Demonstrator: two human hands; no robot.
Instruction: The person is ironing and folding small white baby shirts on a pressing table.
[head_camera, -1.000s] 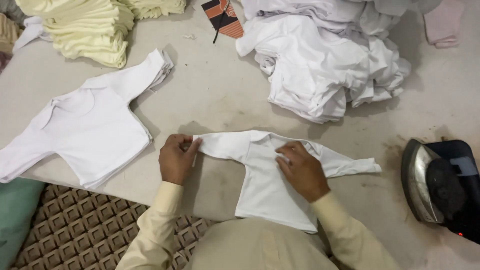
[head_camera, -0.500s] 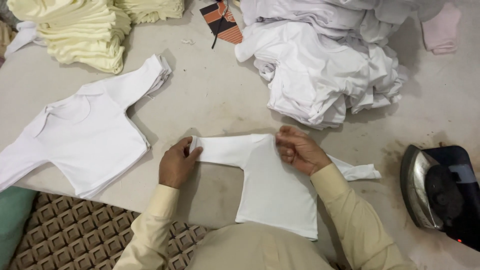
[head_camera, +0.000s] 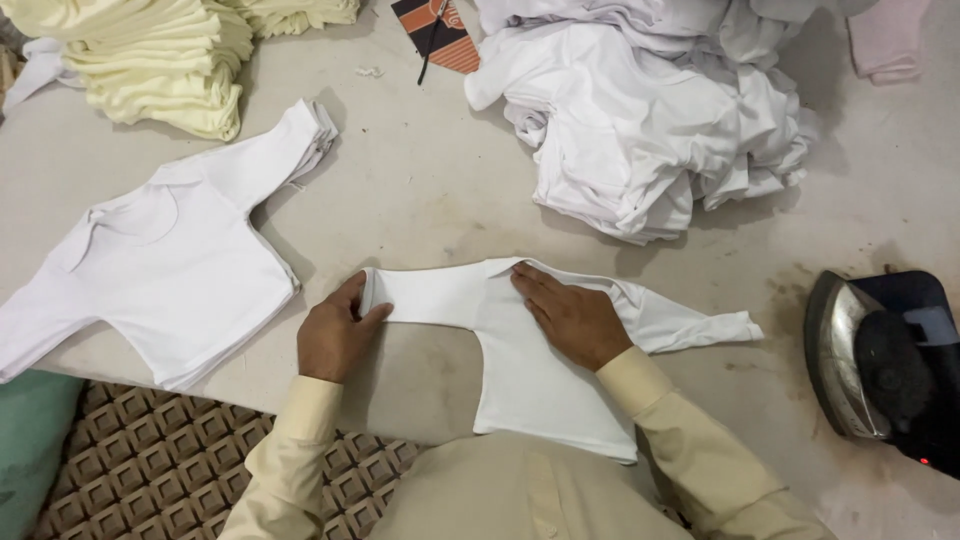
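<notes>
A: Why do I hold it like that?

B: My left hand (head_camera: 335, 335) pinches the cuff of the small white cotton long-sleeved shirt (head_camera: 530, 355), keeping that sleeve taut; my right hand (head_camera: 570, 318) lies flat and open on its chest, pinning it to the worn grey table (head_camera: 420, 190).

A: Around the shirt?

B: Left of it, a stack of matching spread white shirts (head_camera: 160, 265); beyond it, a soft crumpled white heap (head_camera: 640, 120); right of it, a smooth metal-soled iron (head_camera: 880, 365) resting on its side.
</notes>
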